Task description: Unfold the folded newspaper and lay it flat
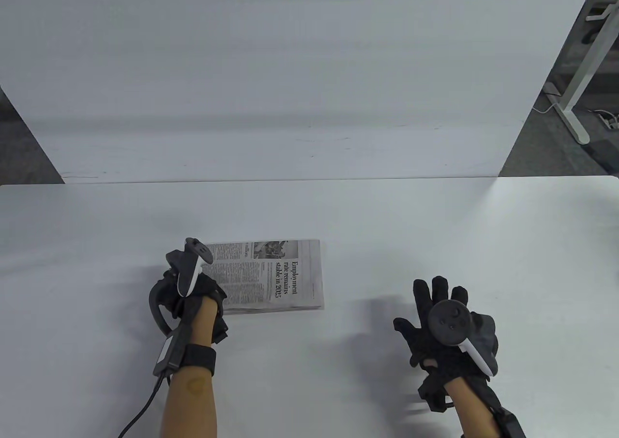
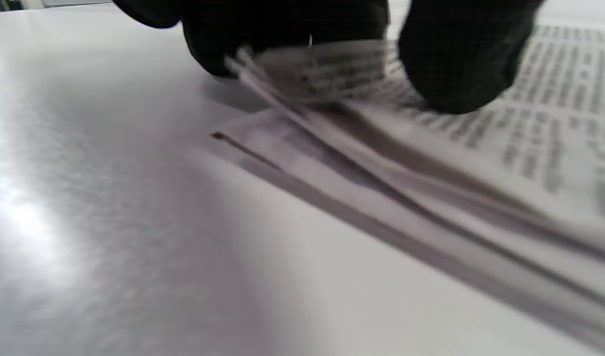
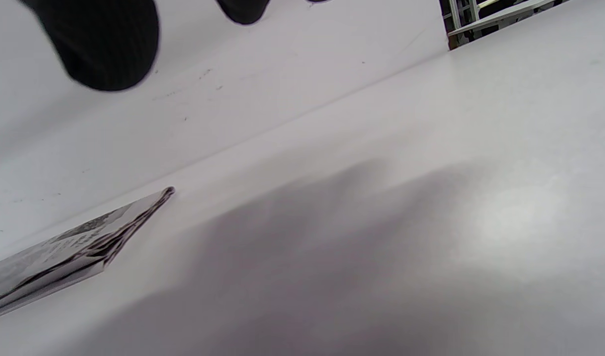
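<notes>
While the newspaper [image 1: 271, 274] lies folded on the white table [image 1: 435, 244], the left hand [image 1: 191, 288] works at its left edge and the right hand [image 1: 447, 324] hangs well apart.

From above, the right hand's fingers are spread, holding nothing; the left hand's fingers are hidden under its tracker. At the left wrist, gloved fingertips [image 2: 455, 64] pinch the top sheets at the paper's corner, lifted off the layers below. At the right wrist, fingertips [image 3: 105, 44] hang free above the table, the folded paper at lower left.
</notes>
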A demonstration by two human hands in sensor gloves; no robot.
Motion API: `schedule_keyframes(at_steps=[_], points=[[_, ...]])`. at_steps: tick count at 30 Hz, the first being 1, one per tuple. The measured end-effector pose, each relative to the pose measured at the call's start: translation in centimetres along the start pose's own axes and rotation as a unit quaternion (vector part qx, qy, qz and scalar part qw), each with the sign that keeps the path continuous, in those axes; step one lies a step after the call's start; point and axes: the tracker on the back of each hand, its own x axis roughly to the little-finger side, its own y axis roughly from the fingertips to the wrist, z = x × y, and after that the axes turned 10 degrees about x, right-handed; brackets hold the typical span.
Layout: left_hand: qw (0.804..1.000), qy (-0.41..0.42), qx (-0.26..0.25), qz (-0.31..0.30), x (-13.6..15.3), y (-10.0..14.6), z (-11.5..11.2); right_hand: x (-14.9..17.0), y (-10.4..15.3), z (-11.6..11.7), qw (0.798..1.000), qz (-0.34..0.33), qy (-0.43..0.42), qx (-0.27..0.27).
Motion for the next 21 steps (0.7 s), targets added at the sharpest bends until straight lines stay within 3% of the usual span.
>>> schedule_keyframes(at_steps=[5,8,11,15,17,21], points=[[0.997,0.071,-0.036,-0.007,2.1,-0.1,0.6,-0.1,0.1,0.1,1.0,-0.003,-0.011,-0.004],[0.979,0.193,-0.038,-0.058,4.2,0.3,1.6,-0.2,0.1,0.2,1.0,-0.005,-0.015,-0.007],[0.947,0.292,-0.043,-0.126,6.0,0.9,1.9,-0.2,0.1,0.3,1.0,-0.007,-0.018,-0.01],[0.905,0.362,-0.102,-0.199,8.6,2.8,1.8,-0.2,0.1,0.5,1.0,-0.007,-0.023,-0.012],[0.868,0.404,-0.138,-0.256,10.0,4.4,1.6,0.0,0.0,0.3,1.0,-0.004,-0.026,-0.004],[0.825,0.423,-0.201,-0.316,11.3,7.2,1.9,0.7,0.0,0.2,0.999,0.007,-0.036,0.009]])
